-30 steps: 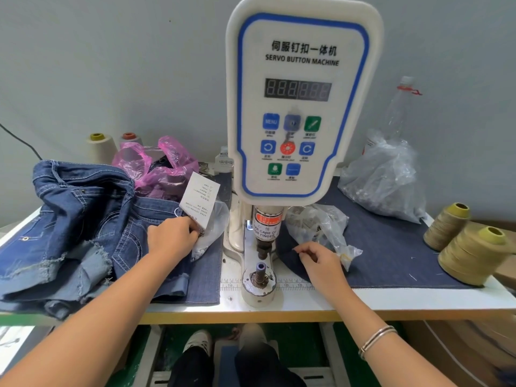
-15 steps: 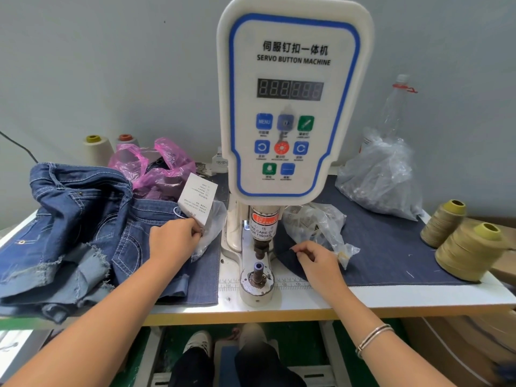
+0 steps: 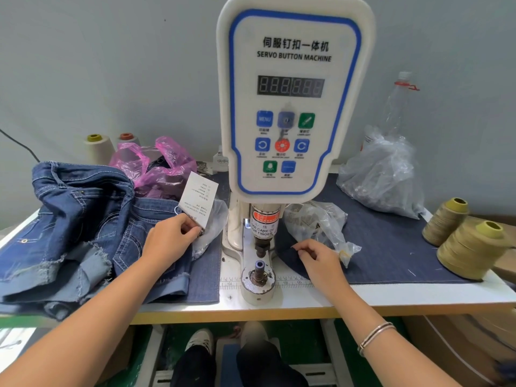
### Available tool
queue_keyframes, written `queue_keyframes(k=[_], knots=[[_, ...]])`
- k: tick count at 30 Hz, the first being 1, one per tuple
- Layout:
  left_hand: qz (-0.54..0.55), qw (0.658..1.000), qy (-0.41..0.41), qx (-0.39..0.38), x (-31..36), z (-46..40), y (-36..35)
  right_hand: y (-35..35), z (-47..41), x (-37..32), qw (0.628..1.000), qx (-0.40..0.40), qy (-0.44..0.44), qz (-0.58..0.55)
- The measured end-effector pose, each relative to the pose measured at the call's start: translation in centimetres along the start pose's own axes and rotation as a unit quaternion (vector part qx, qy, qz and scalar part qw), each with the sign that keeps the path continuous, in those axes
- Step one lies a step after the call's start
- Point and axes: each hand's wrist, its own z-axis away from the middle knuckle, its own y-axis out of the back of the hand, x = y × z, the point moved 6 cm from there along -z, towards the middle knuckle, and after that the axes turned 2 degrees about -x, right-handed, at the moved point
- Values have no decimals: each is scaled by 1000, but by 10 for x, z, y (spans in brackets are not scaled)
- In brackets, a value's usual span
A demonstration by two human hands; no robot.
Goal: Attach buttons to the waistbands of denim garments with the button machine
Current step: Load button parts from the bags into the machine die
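Note:
The white servo button machine [image 3: 293, 107] stands mid-table, and its lower die [image 3: 259, 275] has nothing on it. A pile of denim shorts [image 3: 83, 219] lies to the left. My left hand [image 3: 170, 241] rests on the shorts, fingers curled on a small clear bag [image 3: 215, 219] carrying a white paper tag [image 3: 198, 198]; a small metal piece shows at the fingertips. To the right of the die, my right hand [image 3: 321, 263] pinches the curved edge of the dark denim cloth [image 3: 391, 247] that covers the table.
A crumpled clear bag [image 3: 315, 222] lies just behind my right hand, and a bigger one [image 3: 382, 177] with a plastic bottle [image 3: 399, 107] sits at the back right. Two olive thread cones [image 3: 472, 247] stand at the right edge. A pink bag [image 3: 156, 169] and pale cones [image 3: 97, 148] are at the back left.
Both hands stay in the same places with the same holds. Only the view has shifted slightly.

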Motion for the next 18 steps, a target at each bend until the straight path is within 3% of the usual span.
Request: queue_keyframes(k=[12,18], knots=[[96,993,-30,-54,0,6,7,0,0,0,1000,0,3,6],[103,994,-19,-31,-2,7,11,-1,-1,-1,1000,-1,2,13]])
